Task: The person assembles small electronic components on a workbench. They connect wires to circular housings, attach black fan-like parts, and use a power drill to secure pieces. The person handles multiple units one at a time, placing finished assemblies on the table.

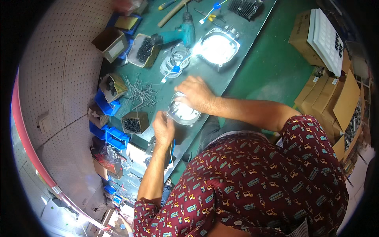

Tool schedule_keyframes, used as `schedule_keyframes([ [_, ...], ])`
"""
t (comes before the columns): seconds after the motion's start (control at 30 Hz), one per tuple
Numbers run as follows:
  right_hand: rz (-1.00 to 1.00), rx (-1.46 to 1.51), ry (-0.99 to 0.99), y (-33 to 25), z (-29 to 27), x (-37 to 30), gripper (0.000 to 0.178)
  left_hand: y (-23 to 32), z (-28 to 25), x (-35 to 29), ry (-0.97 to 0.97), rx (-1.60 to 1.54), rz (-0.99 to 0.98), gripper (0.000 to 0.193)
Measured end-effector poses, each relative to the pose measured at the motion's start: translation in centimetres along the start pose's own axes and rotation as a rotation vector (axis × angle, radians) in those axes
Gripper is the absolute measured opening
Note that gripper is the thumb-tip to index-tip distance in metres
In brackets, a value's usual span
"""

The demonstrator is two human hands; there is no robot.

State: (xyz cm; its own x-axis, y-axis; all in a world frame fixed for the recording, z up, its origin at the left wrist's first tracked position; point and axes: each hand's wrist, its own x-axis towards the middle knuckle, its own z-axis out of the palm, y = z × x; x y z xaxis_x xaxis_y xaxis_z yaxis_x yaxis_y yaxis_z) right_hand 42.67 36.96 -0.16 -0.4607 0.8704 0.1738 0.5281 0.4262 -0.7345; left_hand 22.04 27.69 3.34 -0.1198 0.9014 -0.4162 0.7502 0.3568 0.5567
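Note:
A round silver metal housing (186, 113) rests near the front edge of the green bench, with holes and lugs round its rim. Over its upper part lies my right hand (195, 94), fingers curled down onto the rim and the inside. My left hand (163, 128) is closed in a pinch at the housing's left edge; whatever its fingertips hold is hidden. A pale thin wire (171, 152) hangs beside my left wrist. Farther back are flat ring-shaped metal plates (173, 61), with a blue-tagged cable tie (175, 69) across them.
A teal power drill (185, 32) lies behind, beside a brightly lit second housing (219, 48). To the left are loose metal rods (140, 94), a box of black screws (135, 122) and several blue bins (116, 137). Cardboard boxes (321, 94) stand at right beyond the bench edge.

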Motion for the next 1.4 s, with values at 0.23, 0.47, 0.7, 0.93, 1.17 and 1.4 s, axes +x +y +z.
schedule_keyframes([
  [0.23, -0.054, 0.012, -0.007, 0.4, 0.2, -0.3, 0.036, -1.8, -0.7, 0.1, -0.234, -0.937, -0.351, 0.017],
  [0.47, -0.068, 0.067, 0.011, 0.5, 0.4, -0.8, 0.038, -2.2, -0.9, 0.0, -0.34, -0.892, -0.38, 0.015],
  [0.7, -0.058, 0.027, 0.014, 0.2, 0.7, -0.4, 0.038, -1.0, 0.2, 0.4, -0.144, -0.409, -0.169, 0.013],
  [0.93, -0.064, 0.0, 0.002, 0.4, 0.5, -0.8, 0.038, -3.9, -2.8, 1.6, -0.573, -0.917, -0.375, 0.02],
  [1.17, -0.057, 0.036, 0.026, 0.5, 0.5, -0.8, 0.038, -5.1, -3.3, 3.5, -0.926, -0.984, -0.535, 0.026],
  [1.4, -0.061, 0.053, 0.018, 0.2, -0.1, -0.7, 0.037, -5.6, -2.0, 2.2, -0.715, -0.7, -0.193, 0.022],
])
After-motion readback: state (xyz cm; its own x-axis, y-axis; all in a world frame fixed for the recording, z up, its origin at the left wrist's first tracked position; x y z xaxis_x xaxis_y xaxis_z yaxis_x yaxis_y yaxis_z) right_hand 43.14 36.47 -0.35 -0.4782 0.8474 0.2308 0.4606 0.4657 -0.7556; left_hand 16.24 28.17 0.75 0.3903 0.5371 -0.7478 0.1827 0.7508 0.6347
